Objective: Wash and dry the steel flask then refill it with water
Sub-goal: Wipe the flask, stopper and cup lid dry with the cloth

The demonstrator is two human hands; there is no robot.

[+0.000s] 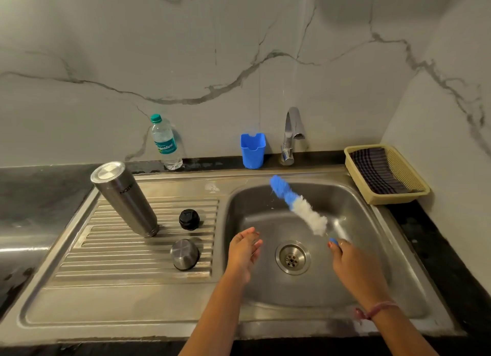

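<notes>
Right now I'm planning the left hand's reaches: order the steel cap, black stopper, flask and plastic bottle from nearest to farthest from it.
From the left hand:
1. Steel cap, drainboard, just left.
2. Black stopper, drainboard, farther back.
3. Flask, inverted, farther left.
4. Plastic bottle, against the wall.

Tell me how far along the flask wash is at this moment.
Washing looks done: the steel flask stands upside down on the drainboard, its black stopper and steel cap beside it. In hand: the right hand holds the bottle brush over the sink; the left hand is empty. Left: drying with the cloth, refilling.
</notes>
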